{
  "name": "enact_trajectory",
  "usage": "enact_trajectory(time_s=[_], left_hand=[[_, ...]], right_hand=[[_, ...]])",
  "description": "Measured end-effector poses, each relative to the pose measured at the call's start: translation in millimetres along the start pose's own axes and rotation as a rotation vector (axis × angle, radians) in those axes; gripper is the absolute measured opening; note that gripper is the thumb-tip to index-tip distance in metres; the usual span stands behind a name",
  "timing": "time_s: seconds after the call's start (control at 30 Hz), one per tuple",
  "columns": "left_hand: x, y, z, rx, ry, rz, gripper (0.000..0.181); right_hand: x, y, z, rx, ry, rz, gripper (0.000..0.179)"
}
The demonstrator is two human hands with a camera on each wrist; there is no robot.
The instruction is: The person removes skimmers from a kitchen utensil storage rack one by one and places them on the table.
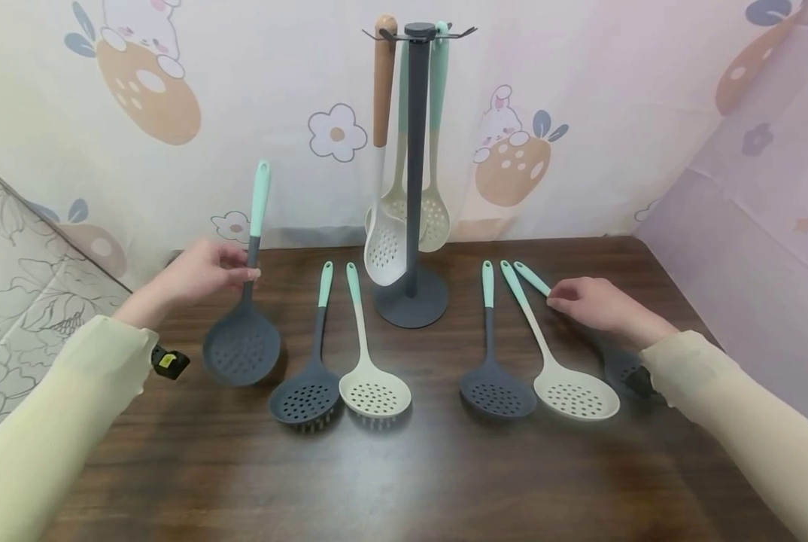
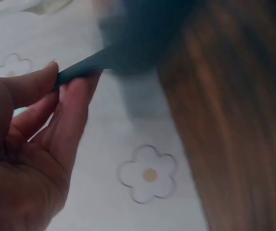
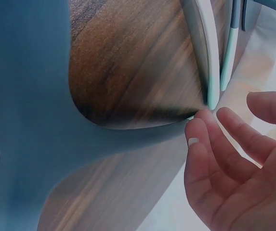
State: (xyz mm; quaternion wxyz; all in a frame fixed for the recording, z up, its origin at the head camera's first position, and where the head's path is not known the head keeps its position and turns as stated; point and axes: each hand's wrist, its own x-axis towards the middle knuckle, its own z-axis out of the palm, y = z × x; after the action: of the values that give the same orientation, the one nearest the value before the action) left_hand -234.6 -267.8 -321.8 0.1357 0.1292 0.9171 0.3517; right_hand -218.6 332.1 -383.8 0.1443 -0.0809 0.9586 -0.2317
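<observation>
My left hand (image 1: 211, 267) pinches a dark grey skimmer (image 1: 243, 348) with a mint handle by its neck, between thumb and fingers. This skimmer stands nearly upright at the left, handle upward. In the left wrist view its dark shaft (image 2: 87, 66) passes between the thumb and fingertips. At the right, my right hand (image 1: 596, 305) is over another dark grey skimmer (image 1: 619, 365), partly hidden by the hand and sleeve. The right wrist view shows the right hand's fingers (image 3: 231, 161) relaxed beside that skimmer's handle, the thumb apart; whether they touch it is unclear.
A dark utensil stand (image 1: 412, 297) at the back holds a white slotted spoon (image 1: 386, 248) with a wooden handle and cream skimmers (image 1: 436, 218). On the brown table (image 1: 377, 497) lie dark skimmers (image 1: 305, 395) (image 1: 497, 391) and cream skimmers (image 1: 375, 391) (image 1: 575, 393). Patterned cloth (image 1: 262, 90) hangs behind.
</observation>
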Motion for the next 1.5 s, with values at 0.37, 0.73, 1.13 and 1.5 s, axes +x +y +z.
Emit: enact_trajectory(time_s=[0.37,0.73,1.13,1.5], left_hand=[[-7.1,-41.7,35.5,-0.012,-0.135,-0.131,0.024],[-0.6,-53.7,58.8,0.015,-0.201,-0.155,0.029],[3.1,-52.5,63.2,-0.081,-0.293,-0.160,0.015],[2.8,-37.1,70.2,0.088,-0.282,-0.132,0.016]], right_hand=[[2.6,-1,2,0.018,-0.008,0.014,0.033],[2.5,-4,3,0.015,-0.008,0.000,0.030],[3.2,-7,2,0.013,-0.005,0.002,0.028],[2.7,-10,2,0.004,0.003,-0.030,0.028]])
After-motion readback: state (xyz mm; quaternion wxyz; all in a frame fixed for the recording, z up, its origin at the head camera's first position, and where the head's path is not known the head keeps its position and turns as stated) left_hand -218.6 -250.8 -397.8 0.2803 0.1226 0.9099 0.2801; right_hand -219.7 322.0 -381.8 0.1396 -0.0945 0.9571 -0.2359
